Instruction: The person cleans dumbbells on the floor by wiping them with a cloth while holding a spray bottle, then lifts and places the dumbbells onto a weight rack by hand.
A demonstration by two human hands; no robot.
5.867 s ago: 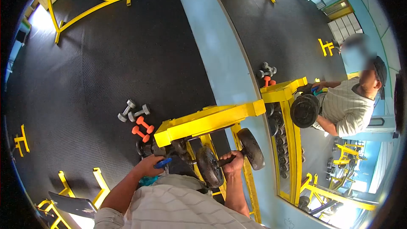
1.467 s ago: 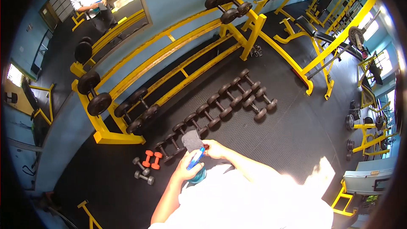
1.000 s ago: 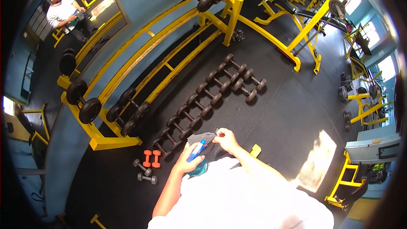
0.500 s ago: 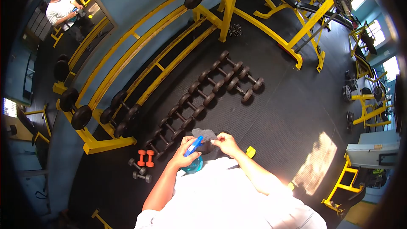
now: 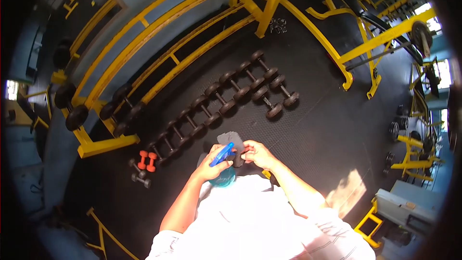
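Observation:
My left hand [image 5: 210, 164] is wrapped round a spray bottle with a blue trigger head [image 5: 222, 154] and a teal body [image 5: 224, 178]. A dark grey cloth [image 5: 231, 139] hangs between my two hands, close behind the spray head. The fingers of my right hand [image 5: 257, 155] pinch the cloth's right edge. Part of the cloth is hidden behind the bottle and my left fingers. Both hands are in front of my white shirt, above the dark floor.
Several black dumbbells [image 5: 207, 112] lie in a row on the black rubber floor ahead. Orange dumbbells [image 5: 151, 162] and grey ones [image 5: 140, 179] lie to the left. A yellow rack [image 5: 159, 48] runs along the wall; a yellow bench frame [image 5: 344, 72] stands at the right.
The view has turned and shifted, so the rack and floor dumbbells sit differently. The cloth now hangs more upright between my hands, and my right fingers have shifted on it.

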